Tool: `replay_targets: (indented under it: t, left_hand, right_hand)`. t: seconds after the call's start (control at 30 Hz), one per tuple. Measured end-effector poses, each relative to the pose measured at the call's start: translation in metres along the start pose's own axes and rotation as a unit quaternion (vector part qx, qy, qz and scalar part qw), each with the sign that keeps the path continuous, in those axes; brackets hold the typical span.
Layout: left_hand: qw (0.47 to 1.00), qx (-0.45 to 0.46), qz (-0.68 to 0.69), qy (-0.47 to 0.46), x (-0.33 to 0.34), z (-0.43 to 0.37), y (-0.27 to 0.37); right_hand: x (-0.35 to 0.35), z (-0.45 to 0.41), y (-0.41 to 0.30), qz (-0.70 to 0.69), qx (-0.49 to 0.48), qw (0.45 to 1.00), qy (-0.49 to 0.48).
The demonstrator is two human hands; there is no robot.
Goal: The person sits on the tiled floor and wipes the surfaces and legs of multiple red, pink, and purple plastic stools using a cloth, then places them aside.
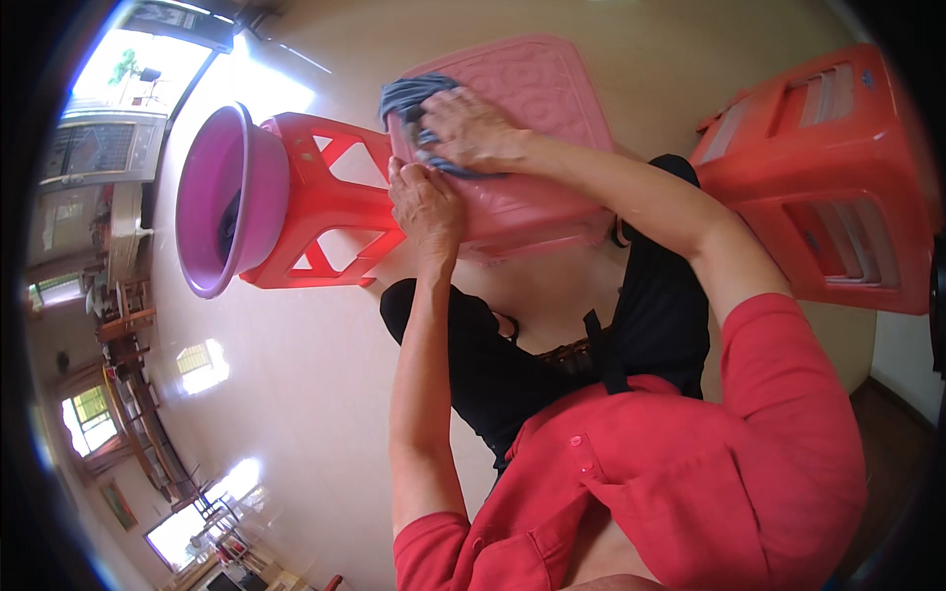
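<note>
A pink plastic stool (532,96) with a raised pattern on its seat stands in front of me. My right hand (473,129) presses a bunched grey-blue cloth (417,92) onto the seat near its left edge, the fingers spread over the folds. Part of the cloth hangs over that edge. My left hand (426,199) holds the near left corner of the same stool, just below the cloth. To the left, a purple plastic basin (270,199) with something dark inside rests on a red plastic stool (318,199).
Stacked orange-red plastic stools (798,170) stand at the right, close to my right arm. My knees in black trousers (488,347) are on the near side of the pink stool. Wooden furniture (129,318) lines the far left.
</note>
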State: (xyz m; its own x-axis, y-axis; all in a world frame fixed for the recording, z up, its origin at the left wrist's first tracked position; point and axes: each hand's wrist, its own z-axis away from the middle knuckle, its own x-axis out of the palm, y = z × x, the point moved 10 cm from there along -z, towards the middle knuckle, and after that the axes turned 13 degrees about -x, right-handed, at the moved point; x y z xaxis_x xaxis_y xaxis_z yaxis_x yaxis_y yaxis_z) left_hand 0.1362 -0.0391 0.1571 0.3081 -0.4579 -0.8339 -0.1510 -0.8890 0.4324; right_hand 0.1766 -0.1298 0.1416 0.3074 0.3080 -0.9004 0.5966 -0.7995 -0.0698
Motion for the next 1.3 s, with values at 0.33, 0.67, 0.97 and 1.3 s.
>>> replay_targets:
  t: [0.33,0.67,0.97,1.3]
  left_hand:
    - [0.999,-0.016,-0.003,-0.047,0.009,-0.002,-0.004]
    - [0.998,-0.007,-0.034,-0.045,0.004,-0.002,-0.007]
    - [0.997,0.033,-0.044,-0.060,-0.001,0.002,0.005]
    - [0.996,0.005,-0.061,-0.061,-0.002,0.001,0.000]
  right_hand:
    - [-0.074,0.148,0.144,-0.311,0.356,0.846,0.248]
    - [0.002,0.276,0.080,-0.349,0.495,0.722,0.335]
    - [0.065,0.196,0.150,-0.085,0.335,0.929,0.129]
    - [0.034,0.205,0.137,-0.342,0.359,0.782,0.378]
